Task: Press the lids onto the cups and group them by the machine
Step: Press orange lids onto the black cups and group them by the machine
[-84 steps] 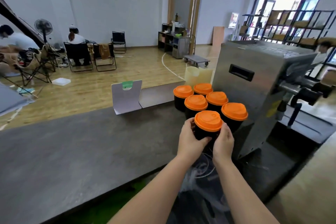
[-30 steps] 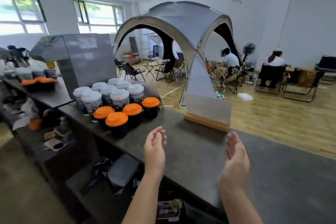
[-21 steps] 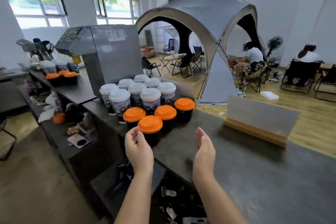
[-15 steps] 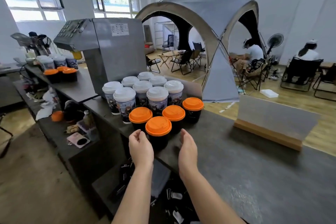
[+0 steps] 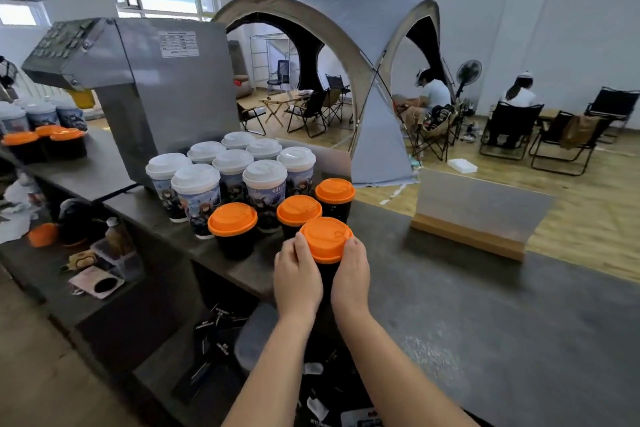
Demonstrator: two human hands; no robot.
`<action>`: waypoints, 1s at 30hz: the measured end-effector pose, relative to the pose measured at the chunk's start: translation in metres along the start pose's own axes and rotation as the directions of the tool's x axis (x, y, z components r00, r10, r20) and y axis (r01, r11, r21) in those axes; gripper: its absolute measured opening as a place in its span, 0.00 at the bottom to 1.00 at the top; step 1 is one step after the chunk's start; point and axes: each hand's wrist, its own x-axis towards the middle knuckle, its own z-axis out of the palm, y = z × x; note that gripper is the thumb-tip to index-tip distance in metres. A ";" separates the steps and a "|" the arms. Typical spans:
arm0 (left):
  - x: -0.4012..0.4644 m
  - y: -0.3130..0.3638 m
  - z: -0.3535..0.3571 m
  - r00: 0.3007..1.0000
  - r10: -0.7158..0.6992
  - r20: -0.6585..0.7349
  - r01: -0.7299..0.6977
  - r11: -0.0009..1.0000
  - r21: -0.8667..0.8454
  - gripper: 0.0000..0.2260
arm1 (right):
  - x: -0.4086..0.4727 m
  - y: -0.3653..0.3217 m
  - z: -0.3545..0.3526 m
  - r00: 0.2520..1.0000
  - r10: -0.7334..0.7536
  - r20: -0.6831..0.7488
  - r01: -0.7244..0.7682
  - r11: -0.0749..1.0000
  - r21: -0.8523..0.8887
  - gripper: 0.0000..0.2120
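Grey canopy fabric of a dome tent [image 5: 349,31] fills the background of the room I view through the head camera. Next in size, the dark counter [image 5: 485,315] runs across the foreground, bearing a stainless-steel machine [image 5: 166,80] at its left end. Just beside the machine's base stand eight white-lidded printed cups [image 5: 232,170], packed close together. An acrylic sign in a wooden base [image 5: 474,211] stands on the counter to the right, well apart from the cups. In front of the white-lidded group stand three black cups with orange lids [image 5: 298,210]. A fourth black cup with an orange lid [image 5: 325,239] sits nearest the camera, at the counter's near edge. I see my left hand [image 5: 298,277] and my right hand [image 5: 351,274] wrapped around this cup from either side, fingers curled about its body and thumbs touching the lid's rim. More orange-lidded cups [image 5: 45,139] rest on the lower counter at far left.
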 end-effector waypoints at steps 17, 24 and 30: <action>-0.175 0.062 0.226 0.754 0.203 0.624 -0.090 0.974 -0.208 0.18 | 0.026 -0.045 -0.302 0.841 -0.207 -0.499 0.071 0.958 -0.278 0.12; -0.207 0.088 0.260 0.743 0.228 0.630 -0.052 0.957 -0.285 0.17 | 0.038 -0.049 -0.358 0.843 -0.262 -0.469 0.107 0.937 -0.331 0.14; -0.221 0.085 0.275 0.778 0.232 0.584 0.000 0.929 -0.370 0.11 | 0.037 -0.040 -0.361 0.840 -0.252 -0.481 0.137 0.956 -0.261 0.19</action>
